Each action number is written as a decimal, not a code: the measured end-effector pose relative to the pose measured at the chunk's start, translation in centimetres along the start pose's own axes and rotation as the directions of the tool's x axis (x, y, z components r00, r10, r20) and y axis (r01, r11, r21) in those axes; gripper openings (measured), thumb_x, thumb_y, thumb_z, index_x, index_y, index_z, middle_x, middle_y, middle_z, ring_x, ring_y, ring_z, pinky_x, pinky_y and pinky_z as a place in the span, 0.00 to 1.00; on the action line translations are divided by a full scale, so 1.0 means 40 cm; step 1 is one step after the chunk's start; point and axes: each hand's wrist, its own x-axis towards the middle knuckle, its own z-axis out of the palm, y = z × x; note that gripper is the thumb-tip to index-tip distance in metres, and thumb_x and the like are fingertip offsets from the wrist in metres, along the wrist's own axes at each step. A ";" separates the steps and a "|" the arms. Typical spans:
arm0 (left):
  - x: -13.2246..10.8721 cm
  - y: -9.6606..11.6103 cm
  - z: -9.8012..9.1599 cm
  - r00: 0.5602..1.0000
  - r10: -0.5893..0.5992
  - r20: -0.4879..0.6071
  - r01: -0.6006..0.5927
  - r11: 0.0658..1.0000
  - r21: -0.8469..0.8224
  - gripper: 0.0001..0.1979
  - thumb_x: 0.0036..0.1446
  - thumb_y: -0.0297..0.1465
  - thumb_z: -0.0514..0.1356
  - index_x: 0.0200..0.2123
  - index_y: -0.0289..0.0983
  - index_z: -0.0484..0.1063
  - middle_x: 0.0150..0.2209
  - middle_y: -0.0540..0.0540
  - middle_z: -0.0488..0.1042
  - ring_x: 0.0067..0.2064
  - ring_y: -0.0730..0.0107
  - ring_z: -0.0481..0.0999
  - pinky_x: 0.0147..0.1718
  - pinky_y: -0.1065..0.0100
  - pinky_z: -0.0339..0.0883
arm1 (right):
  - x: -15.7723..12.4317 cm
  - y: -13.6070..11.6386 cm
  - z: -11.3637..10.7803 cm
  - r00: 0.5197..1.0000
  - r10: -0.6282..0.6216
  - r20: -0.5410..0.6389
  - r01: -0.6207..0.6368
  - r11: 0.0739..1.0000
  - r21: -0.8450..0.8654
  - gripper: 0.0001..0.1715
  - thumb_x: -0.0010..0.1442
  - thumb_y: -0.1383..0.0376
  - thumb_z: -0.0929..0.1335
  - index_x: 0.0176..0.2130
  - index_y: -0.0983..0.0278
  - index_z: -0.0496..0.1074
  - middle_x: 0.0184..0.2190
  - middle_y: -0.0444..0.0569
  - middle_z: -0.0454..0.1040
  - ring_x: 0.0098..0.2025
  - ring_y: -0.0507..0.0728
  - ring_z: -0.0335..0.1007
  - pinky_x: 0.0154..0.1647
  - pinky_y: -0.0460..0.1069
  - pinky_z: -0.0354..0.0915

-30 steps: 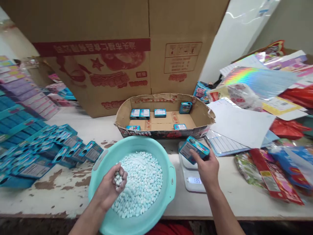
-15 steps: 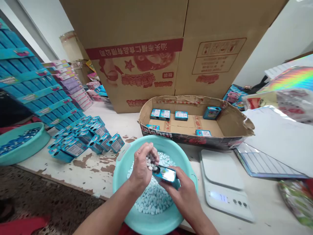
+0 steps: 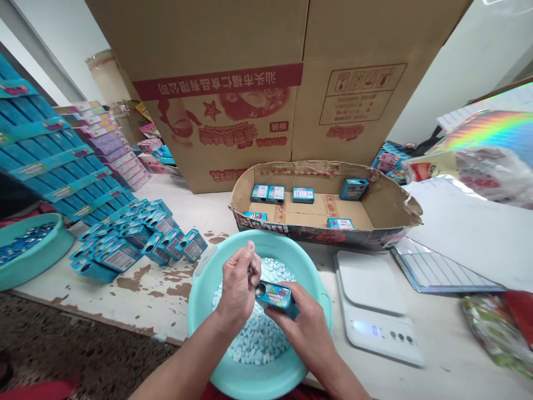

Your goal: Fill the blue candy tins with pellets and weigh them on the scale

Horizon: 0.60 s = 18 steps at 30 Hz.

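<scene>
Over a turquoise basin (image 3: 320, 261) of small pale-blue and white candies (image 3: 260, 339), my right hand (image 3: 306, 319) grips a small blue candy tin (image 3: 275, 296), tilted, with a round hole at its left end. My left hand (image 3: 241, 280) is curled right beside that hole, its fingers wrapped round candies mostly hidden from view. Left of the basin, several similar blue tins (image 3: 120, 256) stand grouped on the table, their holes facing up.
Behind the basin sits a cut-down cardboard tray (image 3: 375, 241) with several blue tins inside. A white digital scale (image 3: 370, 283) lies to the right. A large carton (image 3: 233, 50) rises at the back. On the far left are another turquoise basin (image 3: 62, 250) and stacked blue display boxes (image 3: 54, 144).
My left hand has closed more, and the white candies that showed in its palm are now mostly hidden. The tin has tilted so its label shows. The view has shifted slightly.
</scene>
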 end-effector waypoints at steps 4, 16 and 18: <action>0.006 0.011 -0.001 1.000 -0.012 0.009 0.012 1.000 0.006 0.22 0.52 0.41 0.62 0.17 0.36 0.57 0.16 0.57 0.55 0.16 0.84 0.50 0.15 0.76 0.42 | 0.001 -0.006 -0.004 0.999 0.052 0.007 -0.053 0.997 0.048 0.15 0.52 0.65 0.73 0.41 0.60 0.71 0.39 0.44 0.74 0.41 0.57 0.70 0.42 0.49 0.64; 0.024 -0.033 -0.251 0.873 -0.341 0.349 -0.451 -0.295 0.842 0.14 0.56 0.32 0.56 0.45 0.40 0.75 0.53 0.39 0.71 0.57 0.47 0.65 0.53 0.48 0.58 | -0.026 0.100 -0.270 0.748 0.310 -0.587 -0.249 0.951 0.185 0.27 0.43 0.53 0.75 0.40 0.64 0.72 0.31 0.47 0.76 0.32 0.58 0.71 0.35 0.51 0.68; 0.029 -0.048 -0.251 0.826 -0.437 0.357 -0.508 -0.302 0.807 0.17 0.60 0.34 0.52 0.49 0.40 0.73 0.52 0.40 0.72 0.55 0.52 0.68 0.52 0.51 0.60 | -0.018 0.165 -0.302 0.681 0.309 -0.664 -0.270 0.949 0.165 0.28 0.41 0.52 0.75 0.38 0.65 0.72 0.30 0.47 0.76 0.32 0.58 0.71 0.36 0.52 0.68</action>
